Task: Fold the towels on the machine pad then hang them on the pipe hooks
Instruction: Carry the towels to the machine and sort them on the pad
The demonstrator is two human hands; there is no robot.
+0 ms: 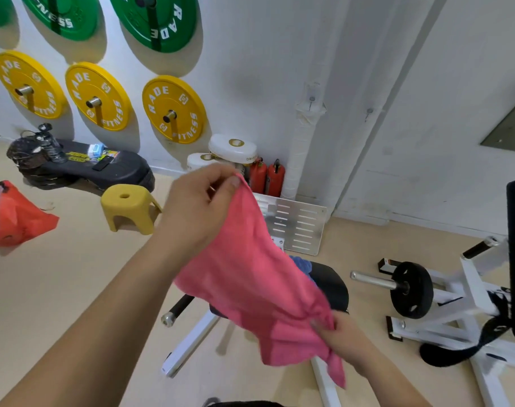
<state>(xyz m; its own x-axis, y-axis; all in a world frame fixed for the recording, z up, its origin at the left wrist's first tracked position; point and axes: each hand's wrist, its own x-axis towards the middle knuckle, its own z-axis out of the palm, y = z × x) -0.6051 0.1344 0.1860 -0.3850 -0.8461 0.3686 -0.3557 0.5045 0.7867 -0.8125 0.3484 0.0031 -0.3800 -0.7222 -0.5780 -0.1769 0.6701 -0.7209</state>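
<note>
The person holds a pink towel (250, 268) in the air with both hands. The left hand (197, 201) is raised, and its thumb and curled fingers (234, 182) pinch the upper corner of the towel. From these fingers the cloth hangs down and to the right, stretched on a slant and a little wrinkled. The right hand (348, 337) is lower, and its fingers (319, 324) are closed around the bunched lower edge; a short tail of cloth falls below them. Behind the towel, between the two hands, is the black machine pad (331, 286). On it lies a blue towel (301, 264), mostly hidden. Above and to the right of the left fingertips, well apart, the white pipe (303, 148) runs up the wall with a hook (312, 99). A yellow stool (127, 207) stands on the floor, left of the left hand.
</note>
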